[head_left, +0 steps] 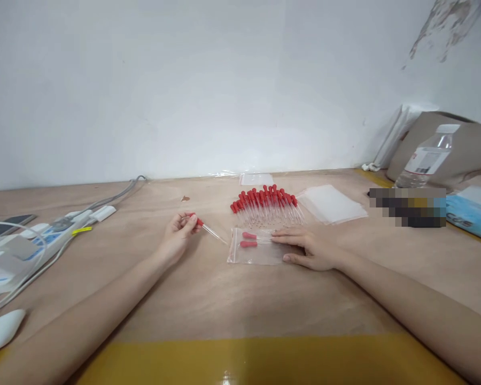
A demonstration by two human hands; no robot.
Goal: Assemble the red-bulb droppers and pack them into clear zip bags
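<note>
Pinched in my left hand [179, 234] is a glass dropper [211, 231] with a red rubber bulb; its thin tip points right, close to the open-looking end of a clear zip bag [260, 255]. Two droppers with red bulbs [248, 244] lie inside that bag, side by side, bulbs to the left. My right hand [308, 248] rests flat on the bag's right part, fingers stretched out, covering the droppers' thin ends. Behind the bag lies a heap of similar droppers [264, 200], red bulbs toward the wall.
A stack of clear bags [334, 204] lies right of the heap, and another bag [256, 179] sits by the wall. At left are a power strip [60, 235] and cables. A water bottle [428, 158], a grey bag [473, 144] and a blue pack [471, 216] stand at right.
</note>
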